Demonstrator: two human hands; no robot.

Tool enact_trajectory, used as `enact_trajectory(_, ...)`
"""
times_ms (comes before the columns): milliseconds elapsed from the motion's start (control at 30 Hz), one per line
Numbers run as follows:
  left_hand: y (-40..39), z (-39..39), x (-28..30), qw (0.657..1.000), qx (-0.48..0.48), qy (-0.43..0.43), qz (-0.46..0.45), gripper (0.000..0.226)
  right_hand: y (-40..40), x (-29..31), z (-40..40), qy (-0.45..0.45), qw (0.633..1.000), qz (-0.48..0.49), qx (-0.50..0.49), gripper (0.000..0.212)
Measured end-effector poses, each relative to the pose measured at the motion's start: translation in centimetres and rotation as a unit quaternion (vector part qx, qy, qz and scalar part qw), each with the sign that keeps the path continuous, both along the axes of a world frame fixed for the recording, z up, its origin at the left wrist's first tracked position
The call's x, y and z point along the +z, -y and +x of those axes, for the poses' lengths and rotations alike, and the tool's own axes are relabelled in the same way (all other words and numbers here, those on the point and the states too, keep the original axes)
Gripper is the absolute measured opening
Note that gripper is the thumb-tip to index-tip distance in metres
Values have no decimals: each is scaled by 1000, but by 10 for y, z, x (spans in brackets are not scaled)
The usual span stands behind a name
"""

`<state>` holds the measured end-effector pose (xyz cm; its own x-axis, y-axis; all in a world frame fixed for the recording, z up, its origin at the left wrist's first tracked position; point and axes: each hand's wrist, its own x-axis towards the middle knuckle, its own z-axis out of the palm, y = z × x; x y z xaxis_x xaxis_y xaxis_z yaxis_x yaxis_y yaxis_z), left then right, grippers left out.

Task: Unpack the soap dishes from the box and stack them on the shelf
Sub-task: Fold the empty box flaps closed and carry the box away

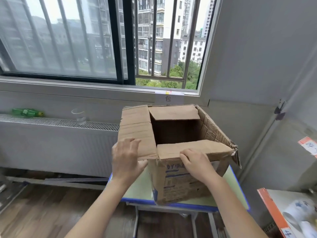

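Note:
A worn brown cardboard box (181, 182) stands on a small green table with blue edging (229, 200). Its four top flaps are spread apart and the inside is dark; no soap dishes show. My left hand (127, 158) grips the left flap at its near corner, thumb under, fingers on top. My right hand (195, 164) presses down on the near flap at the box's front edge. The shelf (274, 210) with an orange edge sits at the lower right.
A white radiator (56, 143) runs under the window on the left, with a green plastic bottle (27, 112) and a clear cup (79, 115) on top. A grey wall closes off the right. Wooden floor lies below on the left.

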<state>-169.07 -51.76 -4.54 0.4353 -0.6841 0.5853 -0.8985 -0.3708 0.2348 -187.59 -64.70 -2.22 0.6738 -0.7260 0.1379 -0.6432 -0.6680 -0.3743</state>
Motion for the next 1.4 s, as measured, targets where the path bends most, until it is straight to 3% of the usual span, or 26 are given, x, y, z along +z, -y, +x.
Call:
enact_trajectory(100,-10,21,14,996,78,-29,-23,86,-12,0,15,13,1000,-2,19,34)
enact_trajectory(167,-11,30,23,989,89,-108,-48,93,-18,-1,23,16,1000,-10,23,35)
enact_trajectory(267,-8,30,34,965,17,-240,-105,93,-20,-4,27,24,999,-9,27,35)
enact_trajectory(400,5,14,48,965,-131,-188,-130,94,-13,0,22,46,997,33,51,33)
enact_trajectory(500,28,-5,55,946,-231,-208,-90,101,-3,5,10,81,994,63,35,36)
enact_trajectory(600,53,-28,51,923,-298,-242,-16,83,13,6,-7,90,996,13,-16,35)
enact_trajectory(700,73,-43,39,946,-264,-162,98,69,29,7,-32,102,992,-27,-71,35)
enact_trajectory(767,83,-50,29,938,-262,-149,172,62,37,6,-49,117,987,-22,-112,37)
enact_trajectory(900,104,-56,20,944,-235,-159,169,46,53,-5,-72,172,970,34,-166,36)
enact_trajectory(1100,128,-67,19,972,-127,-97,171,35,79,-28,-89,297,876,265,-272,44)
enact_trajectory(1233,132,-69,18,974,-106,-111,164,31,93,-52,-101,300,791,439,-301,55)
enact_trajectory(1300,134,-67,20,973,-103,-123,168,30,95,-61,-105,284,762,490,-313,56)
enact_trajectory(1400,138,-66,19,973,-102,-124,167,31,102,-70,-106,357,727,491,-319,36)
